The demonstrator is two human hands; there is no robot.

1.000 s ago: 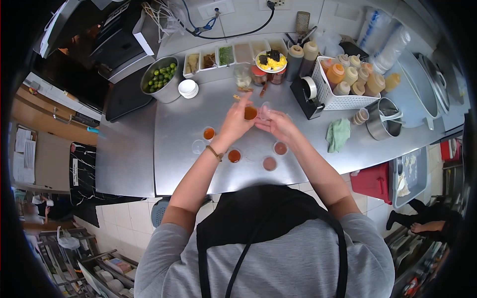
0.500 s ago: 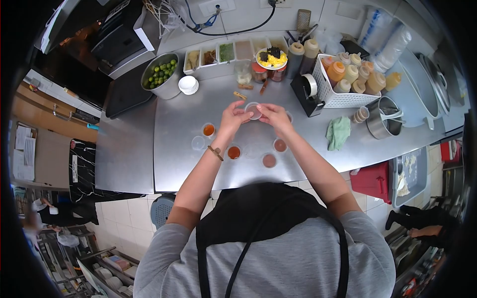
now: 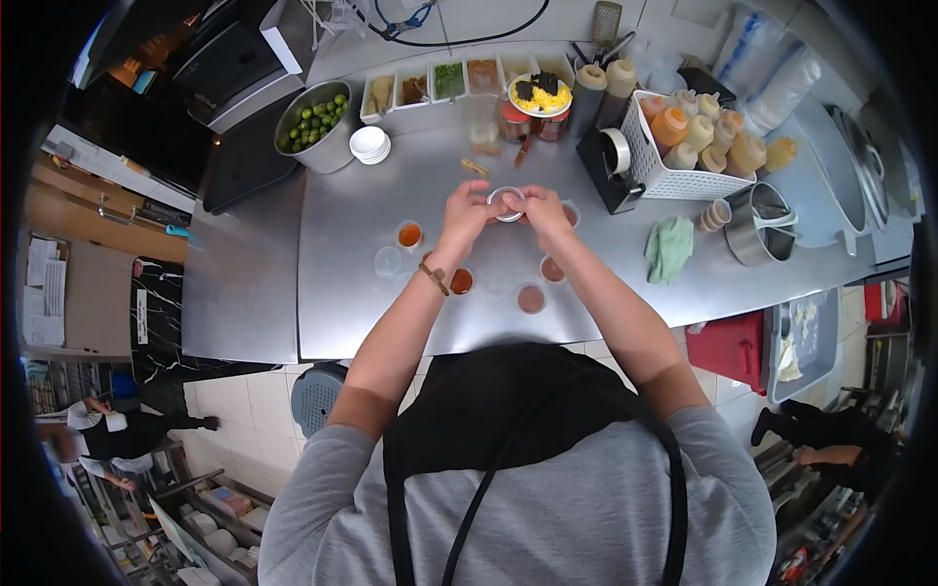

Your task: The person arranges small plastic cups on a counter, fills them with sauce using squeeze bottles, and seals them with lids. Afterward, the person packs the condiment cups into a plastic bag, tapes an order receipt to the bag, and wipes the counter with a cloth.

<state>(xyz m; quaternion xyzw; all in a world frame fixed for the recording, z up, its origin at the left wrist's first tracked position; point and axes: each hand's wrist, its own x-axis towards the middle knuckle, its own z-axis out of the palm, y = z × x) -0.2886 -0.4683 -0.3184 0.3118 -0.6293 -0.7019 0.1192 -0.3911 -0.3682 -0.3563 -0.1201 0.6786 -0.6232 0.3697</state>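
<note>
Clear plastic cup (image 3: 506, 204) is glinting in the grip, smooth metal counter (image 3: 342, 225) is reflecting light below it, matt green cloth (image 3: 669, 250) is lying rumpled right of it.

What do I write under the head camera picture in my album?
Left hand and right hand hold a small cup above the metal counter.
</note>
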